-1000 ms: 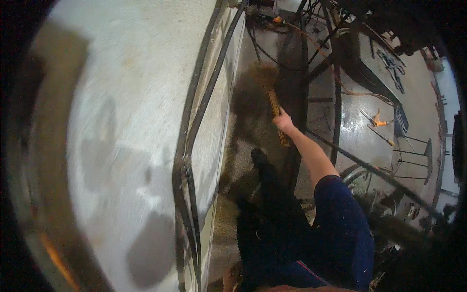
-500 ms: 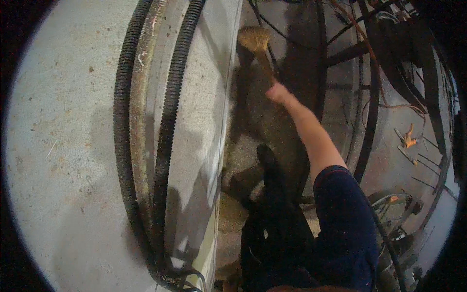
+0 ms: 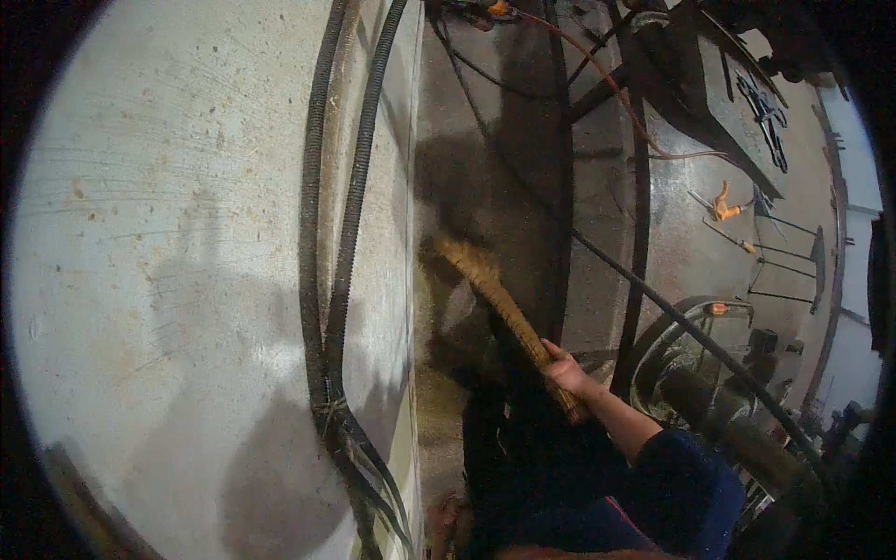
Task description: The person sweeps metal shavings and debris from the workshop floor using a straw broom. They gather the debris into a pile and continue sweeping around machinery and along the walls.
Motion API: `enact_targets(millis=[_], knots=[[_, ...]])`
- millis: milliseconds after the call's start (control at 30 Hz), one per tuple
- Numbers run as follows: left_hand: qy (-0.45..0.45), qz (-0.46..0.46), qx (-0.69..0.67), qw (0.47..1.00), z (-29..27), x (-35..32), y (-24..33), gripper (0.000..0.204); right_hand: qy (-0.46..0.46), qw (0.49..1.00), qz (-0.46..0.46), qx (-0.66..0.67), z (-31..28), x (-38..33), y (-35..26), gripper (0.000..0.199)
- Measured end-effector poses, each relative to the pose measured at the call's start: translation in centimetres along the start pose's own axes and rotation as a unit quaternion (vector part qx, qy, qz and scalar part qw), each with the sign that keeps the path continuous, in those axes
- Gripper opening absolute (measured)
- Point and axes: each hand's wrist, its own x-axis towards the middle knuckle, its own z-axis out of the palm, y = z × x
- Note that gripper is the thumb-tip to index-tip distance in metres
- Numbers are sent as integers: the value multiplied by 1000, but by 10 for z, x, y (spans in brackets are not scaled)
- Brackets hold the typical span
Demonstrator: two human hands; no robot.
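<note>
My right hand (image 3: pixel 566 371) is closed around the thick bound handle of a short straw broom (image 3: pixel 511 313). The broom slants up and left, its bristle end low over the dusty floor (image 3: pixel 439 373) close to the wall's base. Its bristle tip is blurred by motion. At the lower edge, left of my dark clothing, a dim skin-toned shape looks like my left hand (image 3: pixel 445 521). Its fingers are too dark to make out.
A pale wall (image 3: pixel 187 233) fills the left, with black corrugated hoses (image 3: pixel 357 187) along it. Dark metal rails (image 3: pixel 557 187) and a black cable (image 3: pixel 672 308) run on the right. Farther right are an orange-handled clamp (image 3: pixel 725 203) and a metal rack (image 3: pixel 789 271).
My right hand and the broom have come back toward my body, from the far floor to nearer my legs. The view has shifted, showing more of the right side.
</note>
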Motion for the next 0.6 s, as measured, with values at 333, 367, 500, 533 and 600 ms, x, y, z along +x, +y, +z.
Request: enact_targets(millis=[333,367,500,533,600], knots=[[-48,91,229,968,26,18,52,33,208,959,189,37,-181,219,3,49],[-32,93,235,967,28,19,47,32,181,959,216,33,-182,253,-25,44],[-57,86,177,979,30,43,66,32,161,977,58,-128,-300,369,28,38],[-55,53,150,986,34,48,68,32,163,956,82,-231,-318,409,22,40],[-42,-29,116,992,36,60,64,32,156,950,80,-257,-315,449,28,40]])
